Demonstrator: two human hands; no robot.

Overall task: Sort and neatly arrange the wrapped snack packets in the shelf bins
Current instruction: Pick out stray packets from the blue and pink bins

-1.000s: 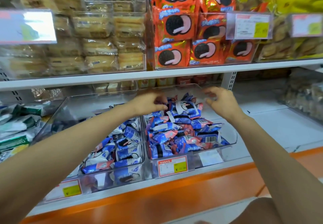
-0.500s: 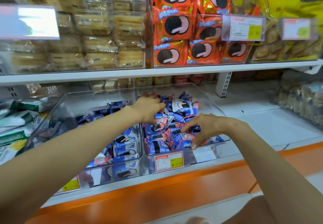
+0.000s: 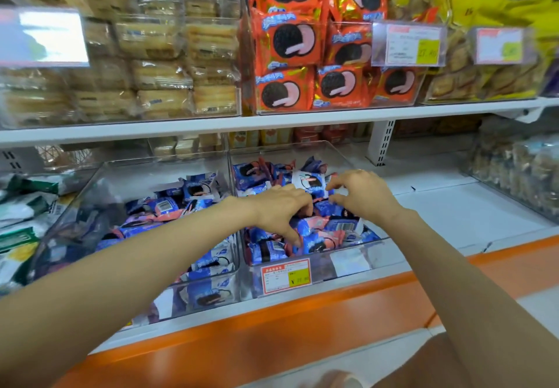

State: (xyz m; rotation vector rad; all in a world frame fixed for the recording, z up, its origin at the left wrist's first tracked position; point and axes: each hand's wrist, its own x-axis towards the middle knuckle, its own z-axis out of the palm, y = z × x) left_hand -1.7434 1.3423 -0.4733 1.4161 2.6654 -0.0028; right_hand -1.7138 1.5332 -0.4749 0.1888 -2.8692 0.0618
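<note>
Shop shelving fills the view, and on the lower shelf [image 3: 453, 206] two clear bins sit side by side, the left bin [image 3: 136, 173] and the right bin [image 3: 378, 259]. Both hold blue snack packets [image 3: 329, 227] in a loose jumble.

Both your hands are in the right bin, and they have traded places. Half a second ago your left grip [image 3: 281, 209] was at the back of the pile and your right grip [image 3: 360, 194] reached down by the front wall. Now the left grip lies over the middle with its fingers spread and its fingertips [image 3: 295, 241] dug in among the packets near the front. It is released and lifts nothing.

The right grip has gone to the back right, its fingers curled beside a white-faced packet [image 3: 310, 182] on top of the pile. You cannot tell whether it pinches that packet or only touches its edge.

The pile itself looks as jumbled as it did, so no rows show yet. By its pale wrapper, the white-faced packet seems to match those at the front of the left bin. It is probably a stray to carry across.
</note>
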